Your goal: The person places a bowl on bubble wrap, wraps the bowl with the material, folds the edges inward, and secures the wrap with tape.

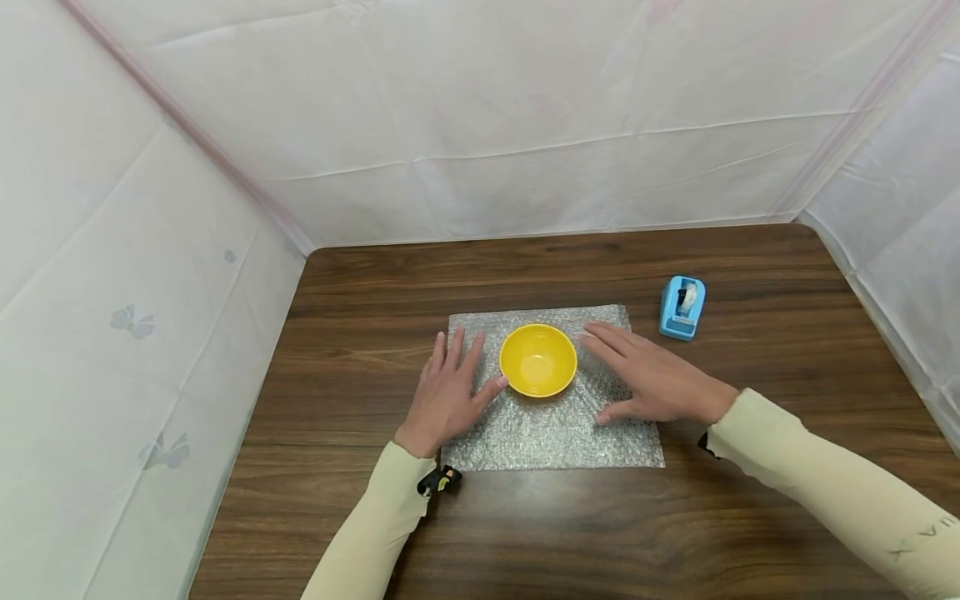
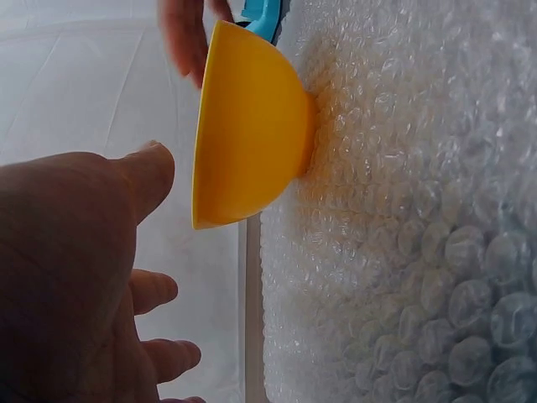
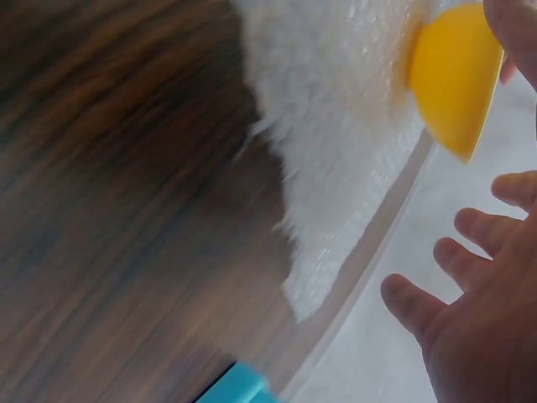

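A yellow bowl (image 1: 538, 360) stands upright on a sheet of bubble wrap (image 1: 555, 442) spread over the wooden table. To its left, my left hand (image 1: 450, 396) has its fingers spread, the thumb tip right at the bowl's rim in the head view. My right hand (image 1: 648, 375) is on the other side, fingers extended and apart from the bowl. Seen from the left wrist, the bowl (image 2: 252, 126) shows its side and its base on the wrap. In the right wrist view the spread fingers (image 3: 411, 302) hold nothing.
A light blue tape dispenser (image 1: 682, 308) with a roll of clear tape stands on the table (image 1: 360, 317), right of the bubble wrap. White sheeting (image 1: 487, 125) hangs behind the table and along both sides.
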The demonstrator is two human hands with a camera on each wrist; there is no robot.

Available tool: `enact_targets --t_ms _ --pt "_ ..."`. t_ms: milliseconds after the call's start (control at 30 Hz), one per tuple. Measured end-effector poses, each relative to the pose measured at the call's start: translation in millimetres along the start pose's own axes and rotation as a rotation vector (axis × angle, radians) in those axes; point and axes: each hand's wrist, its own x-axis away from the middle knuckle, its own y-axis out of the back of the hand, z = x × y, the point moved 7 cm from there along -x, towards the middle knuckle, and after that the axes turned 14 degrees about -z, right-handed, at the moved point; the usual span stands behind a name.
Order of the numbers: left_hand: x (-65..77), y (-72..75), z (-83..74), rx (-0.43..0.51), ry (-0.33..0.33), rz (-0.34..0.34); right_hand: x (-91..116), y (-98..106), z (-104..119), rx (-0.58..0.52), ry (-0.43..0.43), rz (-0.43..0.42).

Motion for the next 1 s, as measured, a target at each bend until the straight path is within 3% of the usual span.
enact_targets --t_ms 167,333,500,667,1000 --pt "0.4 -0.6 -2.2 0.008 -0.008 0.003 20 8 -13 0.040 -0.021 -0.012" --pt "0.8 -1.6 -3.1 0.009 -0.015 -0.002 36 14 -21 0.151 0.037 -0.049" --pt "0.6 -1.9 -3.0 0.000 -0.010 -0.001 45 15 -28 0.178 0.064 -0.060" --pt "1.1 -1.6 -3.6 0.003 -0.008 0.002 44 7 -32 0.172 0.076 -0.064" --pt "-0.9 -2.6 -7.4 0.017 -0.014 -0.006 27 -5 -24 0.195 0.210 -0.134"
